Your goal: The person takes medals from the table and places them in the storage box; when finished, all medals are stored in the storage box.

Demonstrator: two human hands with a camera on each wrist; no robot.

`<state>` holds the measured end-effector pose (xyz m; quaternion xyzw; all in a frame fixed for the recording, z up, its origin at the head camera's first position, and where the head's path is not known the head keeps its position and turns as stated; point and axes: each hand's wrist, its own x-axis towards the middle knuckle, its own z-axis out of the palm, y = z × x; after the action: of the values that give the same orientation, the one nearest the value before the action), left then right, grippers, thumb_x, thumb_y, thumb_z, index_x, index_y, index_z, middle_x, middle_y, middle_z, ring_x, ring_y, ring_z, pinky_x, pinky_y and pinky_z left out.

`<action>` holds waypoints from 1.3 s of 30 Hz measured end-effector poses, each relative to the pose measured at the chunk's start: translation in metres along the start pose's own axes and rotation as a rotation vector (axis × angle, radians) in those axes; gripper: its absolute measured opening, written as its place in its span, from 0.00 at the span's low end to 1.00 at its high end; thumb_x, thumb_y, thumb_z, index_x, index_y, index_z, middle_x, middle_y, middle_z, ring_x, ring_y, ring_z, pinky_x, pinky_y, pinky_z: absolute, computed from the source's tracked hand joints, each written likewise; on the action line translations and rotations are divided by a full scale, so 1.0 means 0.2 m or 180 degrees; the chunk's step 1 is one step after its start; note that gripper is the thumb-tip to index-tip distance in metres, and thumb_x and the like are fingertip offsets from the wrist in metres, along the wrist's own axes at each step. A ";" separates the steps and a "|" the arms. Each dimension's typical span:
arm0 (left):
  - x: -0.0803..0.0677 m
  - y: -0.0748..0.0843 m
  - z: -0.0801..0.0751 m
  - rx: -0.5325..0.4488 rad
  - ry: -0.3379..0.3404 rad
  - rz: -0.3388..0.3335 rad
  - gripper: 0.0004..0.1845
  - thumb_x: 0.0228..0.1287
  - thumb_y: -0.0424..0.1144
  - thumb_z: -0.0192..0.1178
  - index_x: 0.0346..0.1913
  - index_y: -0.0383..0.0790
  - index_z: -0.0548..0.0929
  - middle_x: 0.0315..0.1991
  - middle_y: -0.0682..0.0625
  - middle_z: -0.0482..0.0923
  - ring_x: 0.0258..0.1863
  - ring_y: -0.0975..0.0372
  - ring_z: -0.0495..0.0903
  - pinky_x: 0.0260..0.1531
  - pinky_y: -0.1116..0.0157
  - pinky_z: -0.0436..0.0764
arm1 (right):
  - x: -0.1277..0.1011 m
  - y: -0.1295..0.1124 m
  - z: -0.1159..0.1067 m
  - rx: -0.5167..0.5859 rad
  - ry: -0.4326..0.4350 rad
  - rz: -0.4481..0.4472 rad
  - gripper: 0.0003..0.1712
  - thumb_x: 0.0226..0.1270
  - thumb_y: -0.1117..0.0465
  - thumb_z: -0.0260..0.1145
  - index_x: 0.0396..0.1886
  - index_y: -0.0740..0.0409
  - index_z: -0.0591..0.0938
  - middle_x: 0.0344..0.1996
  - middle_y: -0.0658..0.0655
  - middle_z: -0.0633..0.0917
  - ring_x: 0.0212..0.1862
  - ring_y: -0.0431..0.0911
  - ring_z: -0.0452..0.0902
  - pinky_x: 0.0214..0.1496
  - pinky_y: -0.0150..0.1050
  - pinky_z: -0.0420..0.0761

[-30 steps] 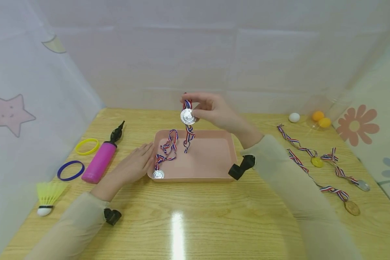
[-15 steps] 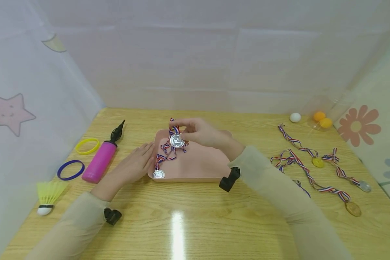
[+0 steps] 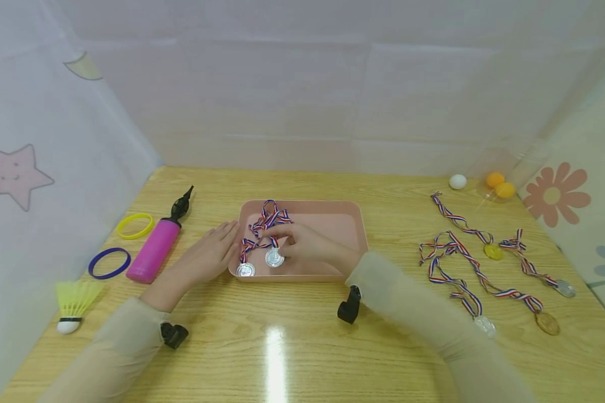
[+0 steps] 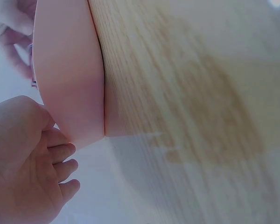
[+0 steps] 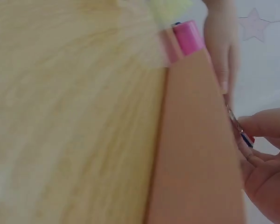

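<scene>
My right hand (image 3: 307, 244) reaches into the pink tray (image 3: 327, 277) and pinches a silver medal (image 3: 274, 257) on a red, white and blue ribbon. The medal is low over the tray's left half, its ribbon bunched behind it. Another silver medal (image 3: 246, 270) lies in the tray's front left corner, beside the one in my fingers. In the right wrist view, thumb and fingertips (image 5: 256, 125) meet at the medal's edge. My left hand (image 3: 209, 254) rests against the tray's left wall, fingers fairly straight; the left wrist view shows its fingertips (image 4: 67, 151) at the wall.
To the left lie a pink hand pump (image 3: 155, 252), a yellow wristband (image 3: 135, 226), a blue wristband (image 3: 109, 263) and a shuttlecock (image 3: 75, 305). Several ribboned medals, including a bronze one (image 3: 548, 323), lie right. Orange balls (image 3: 495, 179) and a white ball (image 3: 457, 182) sit at the back right.
My right hand has lowered the silver medal from above the tray's back into its left half, moving toward me and slightly left. The left hand stays at the tray's side.
</scene>
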<state>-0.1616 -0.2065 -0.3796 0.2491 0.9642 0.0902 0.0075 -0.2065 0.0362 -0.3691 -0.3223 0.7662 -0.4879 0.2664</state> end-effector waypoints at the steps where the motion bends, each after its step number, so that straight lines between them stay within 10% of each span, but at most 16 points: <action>1: 0.00 0.00 0.00 0.0006 -0.0001 0.0001 0.26 0.73 0.37 0.40 0.66 0.22 0.57 0.66 0.31 0.54 0.65 0.41 0.52 0.64 0.47 0.51 | 0.00 0.02 0.02 0.0094 -0.0012 0.0043 0.28 0.58 0.80 0.52 0.60 0.63 0.72 0.48 0.63 0.76 0.28 0.44 0.75 0.33 0.35 0.80; 5: 0.00 0.00 0.00 0.0026 -0.0003 0.0001 0.25 0.73 0.37 0.40 0.66 0.22 0.57 0.66 0.31 0.54 0.65 0.41 0.52 0.64 0.47 0.51 | 0.02 0.07 0.09 0.0211 -0.0011 0.0194 0.27 0.60 0.80 0.52 0.58 0.59 0.75 0.43 0.59 0.77 0.30 0.43 0.75 0.34 0.36 0.82; 16: 0.00 0.00 -0.01 0.0001 -0.0036 -0.0040 0.26 0.73 0.38 0.39 0.66 0.23 0.56 0.67 0.32 0.53 0.66 0.41 0.51 0.63 0.46 0.52 | 0.07 0.10 0.16 -0.1072 0.0255 -0.0259 0.20 0.58 0.74 0.63 0.50 0.59 0.80 0.33 0.51 0.76 0.33 0.39 0.72 0.34 0.27 0.75; 39: 0.00 -0.01 0.00 0.0006 -0.0036 -0.0013 0.26 0.73 0.38 0.39 0.67 0.23 0.56 0.67 0.32 0.53 0.66 0.41 0.51 0.64 0.47 0.51 | 0.08 0.09 0.18 -0.1479 0.0216 -0.0361 0.19 0.55 0.75 0.64 0.47 0.60 0.79 0.35 0.50 0.76 0.39 0.39 0.69 0.37 0.25 0.73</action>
<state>-0.1630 -0.2069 -0.3804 0.2477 0.9648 0.0879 0.0129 -0.1952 0.0097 -0.3997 -0.4009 0.8471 -0.3233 0.1314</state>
